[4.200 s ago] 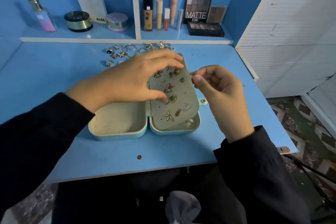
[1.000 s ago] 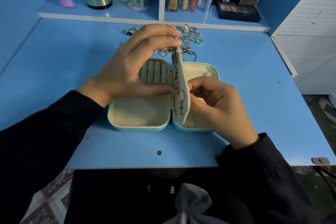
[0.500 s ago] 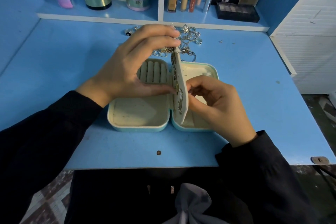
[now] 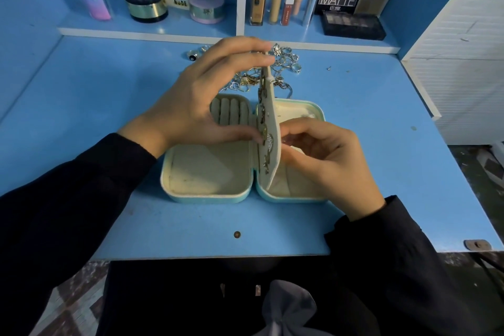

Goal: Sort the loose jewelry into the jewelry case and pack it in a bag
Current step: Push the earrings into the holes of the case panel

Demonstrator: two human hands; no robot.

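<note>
1. The pale-blue, cream-lined jewelry case (image 4: 207, 195) lies open on the blue desk (image 4: 109, 90). Its cream earring panel (image 4: 274, 128) stands upright, clamped at the top and lower edge by the left hand (image 4: 196, 106).
2. The right hand (image 4: 327, 161) is curled behind the panel; whether anything is pinched cannot be told.
3. The panel should be braced firmly while studs (image 4: 270, 140) are fastened from behind.
4. The loose silver jewelry heap (image 4: 286, 63) just beyond the case awaits sorting.

The jewelry case (image 4: 207, 194) lies open at the middle of the table (image 4: 81, 95), its halves side by side. A panel (image 4: 274, 123) stands upright between them, with earrings (image 4: 263, 131) on its left face. The left grip (image 4: 196, 101) pinches it from the left. The right grip (image 4: 327, 161) sits against its right face, over the right half. Loose jewelry (image 4: 286, 63) lies behind the case, before the shelf (image 4: 163, 31).
</note>
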